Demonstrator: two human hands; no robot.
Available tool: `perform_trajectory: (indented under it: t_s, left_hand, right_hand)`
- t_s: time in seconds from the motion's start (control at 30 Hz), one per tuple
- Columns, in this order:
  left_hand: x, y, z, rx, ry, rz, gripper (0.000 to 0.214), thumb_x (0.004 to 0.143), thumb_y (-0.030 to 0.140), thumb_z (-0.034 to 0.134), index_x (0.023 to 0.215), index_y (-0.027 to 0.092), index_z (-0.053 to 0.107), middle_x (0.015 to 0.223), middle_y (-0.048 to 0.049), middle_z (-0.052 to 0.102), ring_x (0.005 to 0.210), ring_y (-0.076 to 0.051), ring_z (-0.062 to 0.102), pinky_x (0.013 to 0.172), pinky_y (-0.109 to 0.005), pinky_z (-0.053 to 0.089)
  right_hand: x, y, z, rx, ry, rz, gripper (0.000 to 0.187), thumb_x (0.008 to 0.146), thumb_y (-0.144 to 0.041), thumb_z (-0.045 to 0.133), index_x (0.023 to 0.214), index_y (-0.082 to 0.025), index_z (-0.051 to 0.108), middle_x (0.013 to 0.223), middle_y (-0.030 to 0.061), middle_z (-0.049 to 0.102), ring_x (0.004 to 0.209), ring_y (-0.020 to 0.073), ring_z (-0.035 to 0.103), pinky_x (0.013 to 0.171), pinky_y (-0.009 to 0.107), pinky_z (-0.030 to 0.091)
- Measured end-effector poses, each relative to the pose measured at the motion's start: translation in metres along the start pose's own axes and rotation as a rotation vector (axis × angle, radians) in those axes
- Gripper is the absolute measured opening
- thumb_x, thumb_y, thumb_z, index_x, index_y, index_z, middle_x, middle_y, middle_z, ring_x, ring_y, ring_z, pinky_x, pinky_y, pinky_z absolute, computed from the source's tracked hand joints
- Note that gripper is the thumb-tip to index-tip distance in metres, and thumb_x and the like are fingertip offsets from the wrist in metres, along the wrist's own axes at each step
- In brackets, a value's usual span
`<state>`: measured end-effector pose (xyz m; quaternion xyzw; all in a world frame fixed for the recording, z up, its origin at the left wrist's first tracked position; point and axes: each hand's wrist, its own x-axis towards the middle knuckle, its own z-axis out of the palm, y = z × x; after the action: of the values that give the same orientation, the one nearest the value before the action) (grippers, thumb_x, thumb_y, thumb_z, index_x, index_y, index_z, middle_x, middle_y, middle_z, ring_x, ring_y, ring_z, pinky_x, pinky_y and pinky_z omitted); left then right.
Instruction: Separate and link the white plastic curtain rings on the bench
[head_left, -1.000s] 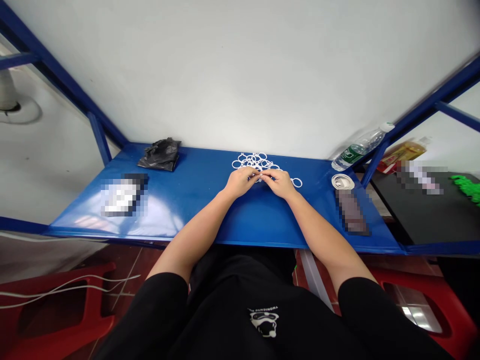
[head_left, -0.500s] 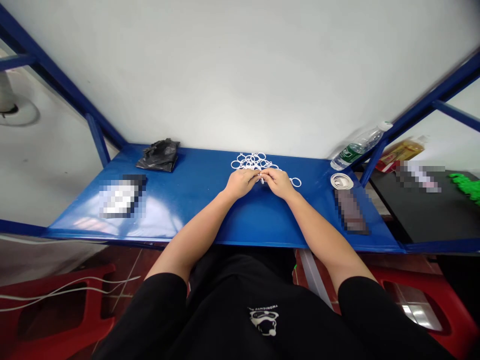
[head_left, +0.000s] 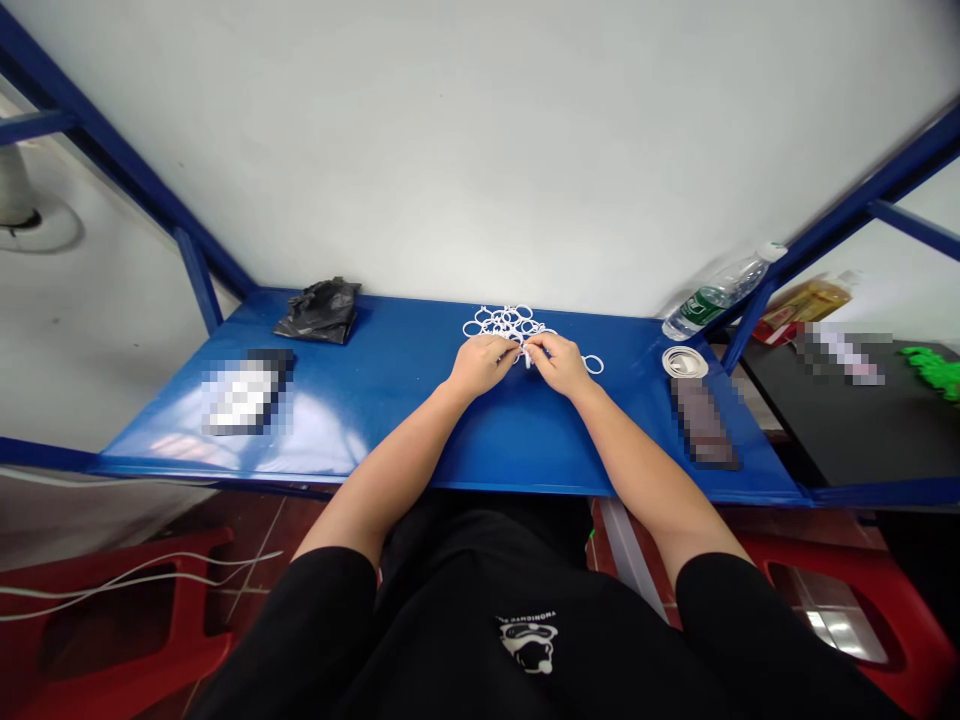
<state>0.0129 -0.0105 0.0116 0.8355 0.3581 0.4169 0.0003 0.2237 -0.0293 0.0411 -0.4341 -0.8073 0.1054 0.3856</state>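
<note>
White rings [head_left: 507,322] lie heaped on the blue tabletop [head_left: 405,400]; how many are joined cannot be told. Left hand [head_left: 480,366] and right hand [head_left: 556,362] are pinched closed, apparently on one small white piece [head_left: 527,358]; handling appears unfinished, with one ring [head_left: 601,367] beside the right hand.

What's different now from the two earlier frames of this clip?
The left hand and right hand, fingertips together earlier, are now slightly apart, with a small white piece showing more plainly between them. Whether either let go is unclear. The white rings, black bag and green-labelled bottle stayed put.
</note>
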Motion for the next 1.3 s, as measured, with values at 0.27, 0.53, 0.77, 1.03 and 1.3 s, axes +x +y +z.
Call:
perform_trajectory:
  t_s: [0.27,0.53,0.77,1.03,1.3]
  left_hand:
    - [-0.003,-0.006,-0.002,0.128,-0.143,-0.264,0.017,0.095,0.035,0.074,0.108,0.026,0.081,0.132,-0.0126,0.071,0.126,-0.036,0.06,0.104,-0.053,0.048]
    - [-0.006,-0.009,0.0,0.113,-0.184,-0.329,0.024,0.095,0.033,0.073,0.118,0.029,0.078,0.137,-0.0121,0.068,0.131,-0.037,0.057,0.111,-0.057,0.042]
    - [-0.005,-0.007,-0.003,0.14,-0.195,-0.402,0.049,0.091,0.037,0.076,0.138,0.026,0.067,0.144,-0.0157,0.063,0.134,-0.04,0.055,0.113,-0.058,0.041]
    - [-0.007,-0.011,0.0,0.129,-0.196,-0.406,0.037,0.092,0.039,0.075,0.127,0.028,0.073,0.141,-0.0145,0.065,0.131,-0.039,0.056,0.112,-0.059,0.041]
    - [-0.008,-0.014,0.003,0.129,-0.18,-0.394,0.035,0.092,0.04,0.076,0.126,0.029,0.075,0.143,-0.0148,0.064,0.133,-0.039,0.056,0.112,-0.059,0.042]
  right_hand:
    - [0.003,0.034,-0.025,-0.175,0.301,0.213,0.025,0.102,-0.034,0.045,0.101,-0.024,0.067,0.111,0.0119,0.075,0.112,0.0304,0.066,0.104,0.046,0.051]
    - [0.002,0.064,-0.046,-0.288,0.203,0.601,0.025,0.099,-0.036,0.048,0.105,-0.023,0.068,0.098,0.0097,0.079,0.097,0.0298,0.071,0.087,0.039,0.052]
    - [0.001,0.072,-0.055,-0.422,-0.154,0.747,0.01,0.087,-0.028,0.059,0.084,-0.024,0.068,0.088,0.0091,0.078,0.083,0.0284,0.069,0.075,0.038,0.048]
    - [0.001,0.072,-0.045,-0.375,-0.08,0.538,0.023,0.088,-0.026,0.058,0.103,-0.022,0.075,0.111,0.0122,0.078,0.1,0.031,0.069,0.091,0.044,0.054]
    - [-0.003,0.069,-0.023,-0.404,-0.213,0.326,0.03,0.096,-0.032,0.061,0.122,-0.025,0.074,0.132,0.0135,0.072,0.127,0.0383,0.061,0.115,0.063,0.04]
